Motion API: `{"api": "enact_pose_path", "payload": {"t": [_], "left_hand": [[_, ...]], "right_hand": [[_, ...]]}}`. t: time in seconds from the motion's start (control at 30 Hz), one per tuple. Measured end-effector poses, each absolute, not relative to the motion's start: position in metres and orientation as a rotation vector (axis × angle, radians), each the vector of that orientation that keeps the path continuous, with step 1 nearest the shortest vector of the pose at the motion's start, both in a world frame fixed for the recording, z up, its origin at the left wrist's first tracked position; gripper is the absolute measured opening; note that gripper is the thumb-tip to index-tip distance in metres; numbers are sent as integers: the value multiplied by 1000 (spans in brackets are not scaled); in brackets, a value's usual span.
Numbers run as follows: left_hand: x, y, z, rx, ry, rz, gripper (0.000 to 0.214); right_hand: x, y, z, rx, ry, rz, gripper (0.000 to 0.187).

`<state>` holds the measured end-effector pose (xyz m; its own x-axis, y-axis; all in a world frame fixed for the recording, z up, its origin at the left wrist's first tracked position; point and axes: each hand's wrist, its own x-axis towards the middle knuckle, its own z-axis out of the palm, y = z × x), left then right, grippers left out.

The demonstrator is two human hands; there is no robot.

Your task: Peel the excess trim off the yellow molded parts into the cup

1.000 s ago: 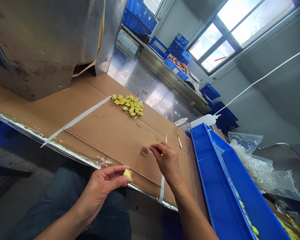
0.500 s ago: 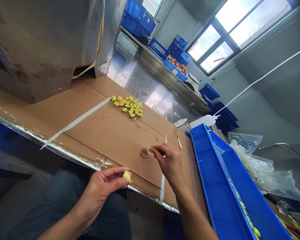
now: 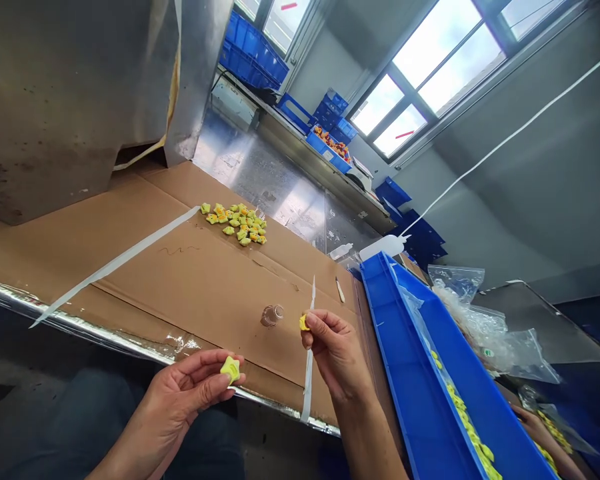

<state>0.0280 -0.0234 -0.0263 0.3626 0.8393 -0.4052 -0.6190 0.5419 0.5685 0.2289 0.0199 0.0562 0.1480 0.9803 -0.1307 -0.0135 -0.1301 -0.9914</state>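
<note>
A worker's left grip (image 3: 193, 390), closed narrow, holds a pale yellow-green star-shaped piece (image 3: 229, 371) near the front edge of a cardboard-covered table (image 3: 215, 287); the right grip (image 3: 336, 343) pinches a smaller yellow piece (image 3: 303, 324) above the cardboard. With the table's edge close beneath the left grip, a slack thumb could send the star toward the worker's legs (image 3: 213, 443) or the floor. Too hard a squeeze might dent it, if it is as soft as it looks. The small piece, mostly covered by fingertips, could slip or twist out because so little of it is held. Just left of the right grip, a small clear cup (image 3: 273, 315), its contents indistinct, could be knocked by a careless sideways sweep. Beyond both grips, a loose cluster of yellow pieces (image 3: 235, 224) lies well apart, at little apparent risk. A blue bin (image 3: 387, 360) flanks the right grip, where an elbow might catch its wall.
</note>
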Motion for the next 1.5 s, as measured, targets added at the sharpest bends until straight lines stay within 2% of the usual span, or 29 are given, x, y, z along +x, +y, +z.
{"api": "enact_pose_path", "payload": {"t": [0.27,0.43,1.23,1.5], "left_hand": [[34,-38,-18,239,602,962,21],[38,-42,-20,227,524,955,24],[35,-42,-9,276,485,1068,20],[35,-43,-9,294,509,1063,21]], "right_hand": [[196,-22,70,-1406,-1052,1305,12],[183,-36,81,-1486,-1346,1178,7],[170,-36,72,-1474,-1545,1101,4],[174,-36,73,-1488,-1712,983,4]]}}
